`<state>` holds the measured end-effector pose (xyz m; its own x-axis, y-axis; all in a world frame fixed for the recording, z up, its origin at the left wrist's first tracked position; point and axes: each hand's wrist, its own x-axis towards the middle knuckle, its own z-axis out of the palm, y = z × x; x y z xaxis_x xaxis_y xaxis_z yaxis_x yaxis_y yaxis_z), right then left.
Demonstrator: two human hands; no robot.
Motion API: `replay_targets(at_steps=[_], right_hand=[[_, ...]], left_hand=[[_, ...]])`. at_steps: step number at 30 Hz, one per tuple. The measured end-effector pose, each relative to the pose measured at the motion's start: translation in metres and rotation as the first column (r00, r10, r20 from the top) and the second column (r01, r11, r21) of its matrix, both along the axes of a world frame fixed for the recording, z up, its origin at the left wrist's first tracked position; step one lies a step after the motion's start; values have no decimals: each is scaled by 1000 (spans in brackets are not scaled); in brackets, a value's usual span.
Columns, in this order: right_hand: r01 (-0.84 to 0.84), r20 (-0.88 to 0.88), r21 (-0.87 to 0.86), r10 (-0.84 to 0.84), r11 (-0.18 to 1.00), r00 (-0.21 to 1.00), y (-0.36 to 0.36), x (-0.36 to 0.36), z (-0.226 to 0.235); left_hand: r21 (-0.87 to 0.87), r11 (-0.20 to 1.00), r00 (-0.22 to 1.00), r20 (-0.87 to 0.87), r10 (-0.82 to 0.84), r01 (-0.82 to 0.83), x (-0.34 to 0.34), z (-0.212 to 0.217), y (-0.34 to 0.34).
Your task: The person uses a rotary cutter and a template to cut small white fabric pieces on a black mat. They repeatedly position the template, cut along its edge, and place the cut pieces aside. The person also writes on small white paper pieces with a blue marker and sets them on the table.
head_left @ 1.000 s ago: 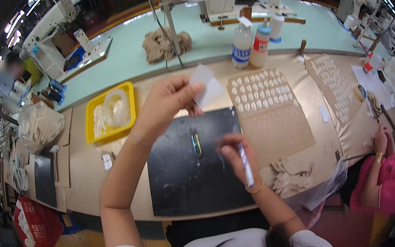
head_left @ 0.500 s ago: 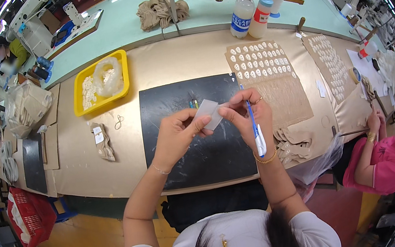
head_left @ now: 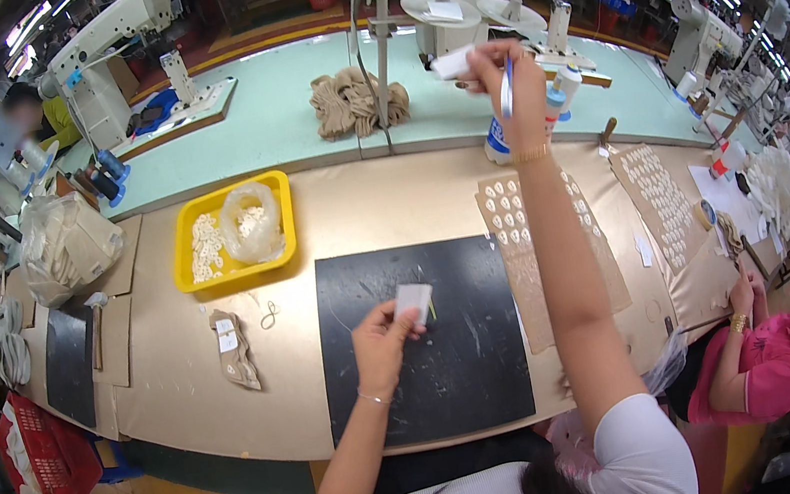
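Note:
My left hand (head_left: 382,335) pinches a small white flat piece (head_left: 413,301) just above the black mat (head_left: 434,383) at the table's front. My right hand (head_left: 504,70) is stretched far out over the back of the table. It grips a thin blue-and-white stick tool (head_left: 505,90) and its fingers touch a white object (head_left: 450,63) whose kind I cannot tell. A white bottle with a blue label (head_left: 495,140) stands right below that hand.
A yellow tray (head_left: 189,276) with white pieces and a plastic bag sits back left. Brown sheets (head_left: 531,268) (head_left: 656,200) carry rows of white pieces. Beige fabric (head_left: 349,102) lies beyond. A person in pink (head_left: 765,362) works at right. A red basket (head_left: 36,459) stands at left.
My right hand left the white piece and rose from the mat to the far bottles, still with the stick tool. My left hand stays low over the mat with the piece.

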<state>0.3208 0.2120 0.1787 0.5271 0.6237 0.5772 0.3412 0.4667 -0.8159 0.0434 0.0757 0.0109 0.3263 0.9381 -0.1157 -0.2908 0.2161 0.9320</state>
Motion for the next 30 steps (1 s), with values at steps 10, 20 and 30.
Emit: replay_targets(at_steps=[10, 20, 30], right_hand=[[53, -147, -177, -80, 983, 986, 90, 79, 48], [-443, -295, -226, 372, 868, 880, -164, -65, -104], [-392, -419, -466, 192, 793, 887, -281, -109, -184]], left_hand=[[-24, 986, 985, -54, -166, 165, 10, -1, -5], [193, 559, 545, -609, -576, 806, -13, 17, -31], [582, 476, 649, -760, 30, 659, -37, 3, -81]])
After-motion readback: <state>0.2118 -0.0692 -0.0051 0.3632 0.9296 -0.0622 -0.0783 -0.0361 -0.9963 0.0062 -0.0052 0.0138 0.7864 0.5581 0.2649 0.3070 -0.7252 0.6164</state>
